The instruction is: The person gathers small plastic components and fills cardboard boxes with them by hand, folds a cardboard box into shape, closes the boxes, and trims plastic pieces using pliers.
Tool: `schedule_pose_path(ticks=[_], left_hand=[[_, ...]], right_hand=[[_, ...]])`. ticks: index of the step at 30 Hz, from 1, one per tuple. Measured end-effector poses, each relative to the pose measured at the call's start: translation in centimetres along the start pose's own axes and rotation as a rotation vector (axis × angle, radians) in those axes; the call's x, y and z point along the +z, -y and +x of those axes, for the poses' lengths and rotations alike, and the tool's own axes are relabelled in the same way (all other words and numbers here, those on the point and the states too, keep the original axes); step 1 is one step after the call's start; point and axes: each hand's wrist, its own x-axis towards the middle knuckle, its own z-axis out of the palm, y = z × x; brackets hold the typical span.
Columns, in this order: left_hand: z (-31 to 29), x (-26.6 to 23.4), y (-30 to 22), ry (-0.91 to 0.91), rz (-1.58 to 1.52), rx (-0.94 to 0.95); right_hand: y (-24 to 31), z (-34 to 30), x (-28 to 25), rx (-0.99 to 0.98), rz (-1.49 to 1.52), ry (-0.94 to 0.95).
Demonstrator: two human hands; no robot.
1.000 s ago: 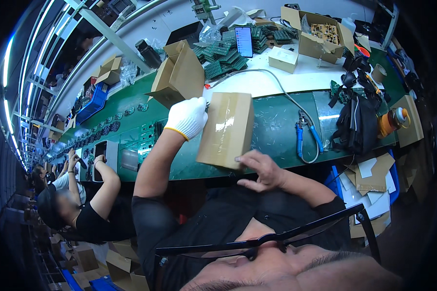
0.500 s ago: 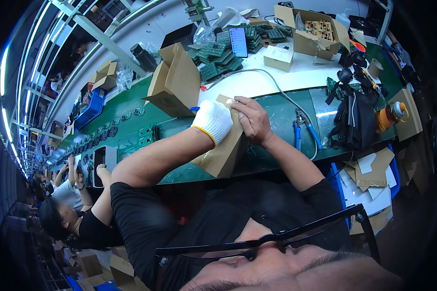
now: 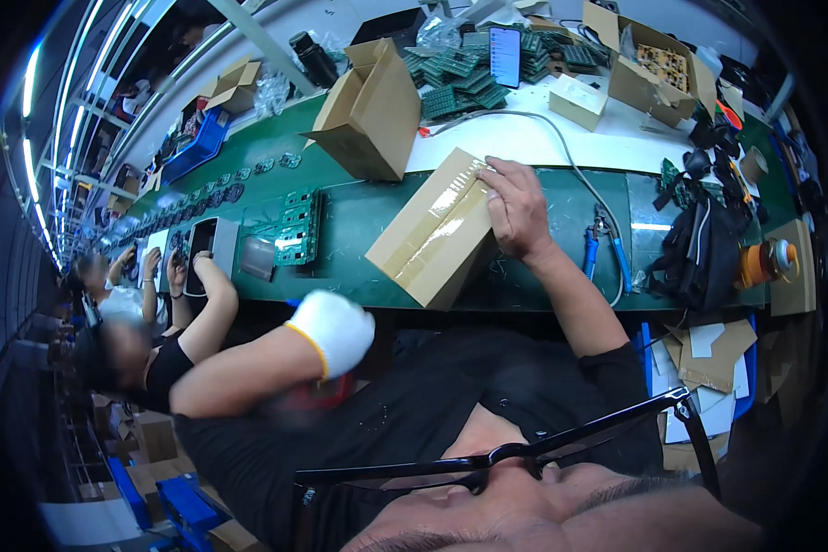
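Note:
A taped cardboard box (image 3: 437, 230) is tilted at the front edge of the green bench. My right hand (image 3: 522, 210) grips its far right corner, fingers bent over the edge. Clear tape runs along the face turned up. My left hand (image 3: 336, 333), in a white glove with a yellow cuff, is away from the box, low before my body and smeared by motion. The fingers look curled. A small blue object (image 3: 293, 302) pokes out beside the glove; its kind is not clear.
An open cardboard box (image 3: 363, 115) stands behind, with piled green circuit boards (image 3: 460, 78) and a phone (image 3: 505, 57) further back. Blue-handled pliers (image 3: 593, 244), a black bag (image 3: 699, 248) and an orange bottle (image 3: 764, 263) lie right. Co-workers sit at the left.
My left hand has come off the box and swung left and toward my body, with the blue object. My right hand keeps hold of the box, whose taped face now shows. The view has shifted.

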Motion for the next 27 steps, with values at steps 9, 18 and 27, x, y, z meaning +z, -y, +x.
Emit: schedule_pose_path(ticks=[9,18,27], left_hand=[[6.3,8.4,-2.3,-1.151,-2.603,0.743],[5.0,14.2,-5.8,-0.465,-2.141,0.810],[3.2,12.0,-4.8,-0.608,-2.196,-0.060]], right_hand=[[1.9,3.8,-2.1,-0.417,-0.126,0.479],[3.0,6.2,-1.4,-0.306,-0.163,0.613],[2.8,5.2,-0.9,-0.472,-0.118,0.251]])
